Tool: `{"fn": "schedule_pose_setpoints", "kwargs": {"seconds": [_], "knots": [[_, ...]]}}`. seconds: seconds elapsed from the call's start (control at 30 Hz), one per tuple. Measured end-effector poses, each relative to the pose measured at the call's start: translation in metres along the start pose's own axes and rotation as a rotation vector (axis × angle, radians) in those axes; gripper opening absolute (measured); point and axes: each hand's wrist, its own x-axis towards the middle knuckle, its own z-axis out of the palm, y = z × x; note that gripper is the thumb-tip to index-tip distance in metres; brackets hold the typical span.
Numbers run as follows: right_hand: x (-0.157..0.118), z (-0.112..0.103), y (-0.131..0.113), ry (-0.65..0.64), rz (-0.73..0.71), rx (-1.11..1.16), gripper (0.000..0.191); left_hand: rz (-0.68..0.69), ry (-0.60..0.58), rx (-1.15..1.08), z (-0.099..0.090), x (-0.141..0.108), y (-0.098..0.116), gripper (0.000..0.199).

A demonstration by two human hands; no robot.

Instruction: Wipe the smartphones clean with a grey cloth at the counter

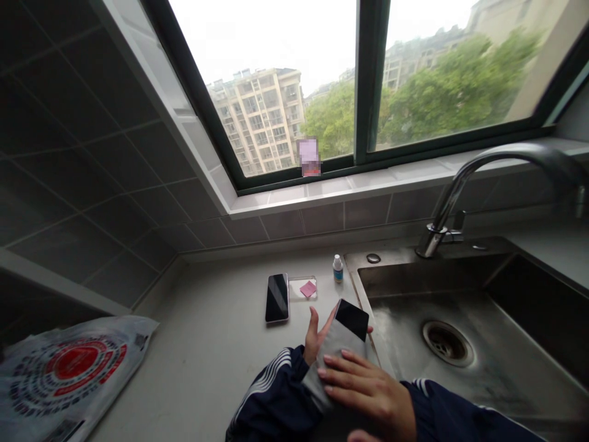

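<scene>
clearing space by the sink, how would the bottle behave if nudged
The bottle would probably tip easily, standing narrow and upright. Its rounded body might then roll on the counter. Being small, it's likely light.

Dull folds, high gloss, bare steel

The light grey, thin cloth (347, 345) I hold is matt, with soft creases, against the glossy, glass-like face of the black rectangular phone (352, 320). The second black rectangular phone, pale-rimmed (277, 299), shines too. The clear rectangular case (295, 290) looks like slick plastic; the small pink square (308, 289) is matt, paper or cloth, I cannot tell. The white-capped plastic bottle (338, 270) is smooth. My navy, white-striped fabric sleeves (271, 399) look matt. The pale worktop (197, 344) has a faint sheen, the grey stainless-steel sink (414, 280) is satin, the curved chrome tap (440, 216) mirror-bright, the white printed plastic bag (69, 374) wrinkled.
</scene>
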Motion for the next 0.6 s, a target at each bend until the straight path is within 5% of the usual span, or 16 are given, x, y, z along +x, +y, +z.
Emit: {"fn": "schedule_pose_setpoints", "kwargs": {"seconds": [0.3,0.6], "knots": [[-0.004,0.002,0.023,0.043,0.225,-0.198,0.052,0.059,-0.004,0.031,0.001,0.005,-0.006,0.093],[-0.006,0.001,0.034,0.125,0.378,-0.327,0.058,0.041,-0.142,0.128,-0.01,0.005,-0.006,0.085]]}}
